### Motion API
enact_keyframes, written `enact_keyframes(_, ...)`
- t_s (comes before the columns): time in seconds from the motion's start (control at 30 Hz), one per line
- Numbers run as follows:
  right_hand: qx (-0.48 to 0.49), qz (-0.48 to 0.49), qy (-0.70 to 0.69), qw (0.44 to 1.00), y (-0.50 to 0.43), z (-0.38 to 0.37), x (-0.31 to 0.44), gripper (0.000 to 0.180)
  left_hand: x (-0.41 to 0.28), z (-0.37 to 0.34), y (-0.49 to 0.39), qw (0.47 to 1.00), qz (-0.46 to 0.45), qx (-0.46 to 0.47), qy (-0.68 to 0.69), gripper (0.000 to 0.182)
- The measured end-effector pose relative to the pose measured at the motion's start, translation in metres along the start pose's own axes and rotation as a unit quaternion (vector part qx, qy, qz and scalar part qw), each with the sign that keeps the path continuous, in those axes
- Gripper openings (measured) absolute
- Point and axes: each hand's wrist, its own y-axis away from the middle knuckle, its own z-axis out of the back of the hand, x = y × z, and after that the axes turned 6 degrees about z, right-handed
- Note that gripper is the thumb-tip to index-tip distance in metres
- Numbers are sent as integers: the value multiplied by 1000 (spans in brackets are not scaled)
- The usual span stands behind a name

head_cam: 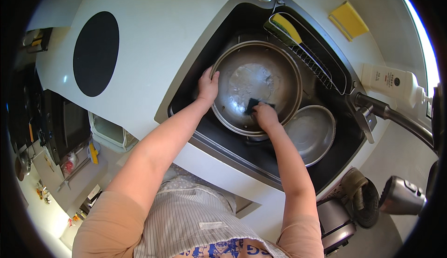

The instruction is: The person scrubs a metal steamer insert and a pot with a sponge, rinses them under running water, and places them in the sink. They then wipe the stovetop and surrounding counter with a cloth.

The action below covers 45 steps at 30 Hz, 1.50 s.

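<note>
A wide metal pan (258, 62) with a small amount of liquid in its bottom rests in the dark sink (241, 160). My left hand (208, 87) grips the pan's left rim, thumb on the inner side. Inside the pan, my right hand (265, 115) holds a dark scouring pad (254, 105) against the lower part of the metal. To the right of the pan, a smaller round metal dish or lid (310, 134) lies in the sink, partly covered by the pan and my right forearm.
A wire rack (314, 64) holding a yellow-and-green sponge (286, 29) hangs along the sink's far side. The faucet (384, 109) juts in at the right, near a white pump bottle (389, 83). A yellow cloth (349, 20) lies behind the sink; a black oval mat (96, 53) is on the left counter.
</note>
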Motion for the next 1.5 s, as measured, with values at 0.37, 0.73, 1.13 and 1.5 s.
enact_keyframes(0.37,14,137,-190,972,-18,-15,46,21,0,0,-5,1000,2,2,22,27)
enact_keyframes(0.73,74,142,-193,968,-26,-3,49,21,-7,-1,-3,999,-14,0,35,28)
enact_keyframes(1.13,-243,17,-475,846,-91,-1,94,27,-10,10,-20,962,151,123,191,52)
enact_keyframes(1.5,-11,105,-201,974,21,26,91,20,-28,7,-8,954,139,120,238,50)
